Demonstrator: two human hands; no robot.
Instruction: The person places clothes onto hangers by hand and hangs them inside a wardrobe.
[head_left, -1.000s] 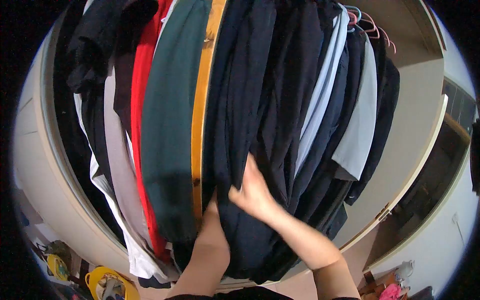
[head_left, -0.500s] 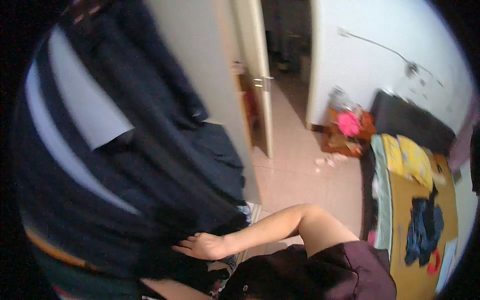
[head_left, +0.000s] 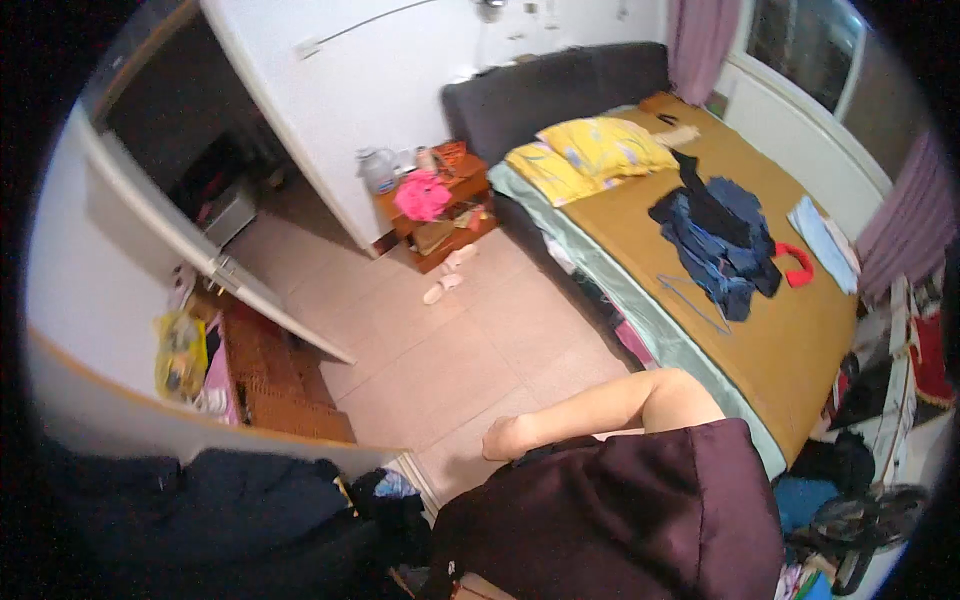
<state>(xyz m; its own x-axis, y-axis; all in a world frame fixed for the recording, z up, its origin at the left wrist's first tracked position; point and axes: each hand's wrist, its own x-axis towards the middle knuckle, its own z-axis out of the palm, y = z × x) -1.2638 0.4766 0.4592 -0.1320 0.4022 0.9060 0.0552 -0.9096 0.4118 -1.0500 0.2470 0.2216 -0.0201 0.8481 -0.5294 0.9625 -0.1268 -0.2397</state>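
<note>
At my lower left, dark clothes [head_left: 210, 510] crowd below a pale panel [head_left: 260, 437], with a yellow plastic bag [head_left: 182, 355] beyond. My left grip is hidden, so I cannot tell how it stands. My right grip [head_left: 508, 438] appears over the tiled floor [head_left: 420, 370], right of those clothes; its fingers are too obscured to say whether they're spread or together. Farther right, a denim pile [head_left: 715, 240] lies on the bed [head_left: 615, 235], near a red curved thing [head_left: 806, 267].

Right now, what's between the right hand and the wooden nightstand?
In the head view: floor tiles out from the right hand, then pale slippers on the floor near the nightstand.
</note>
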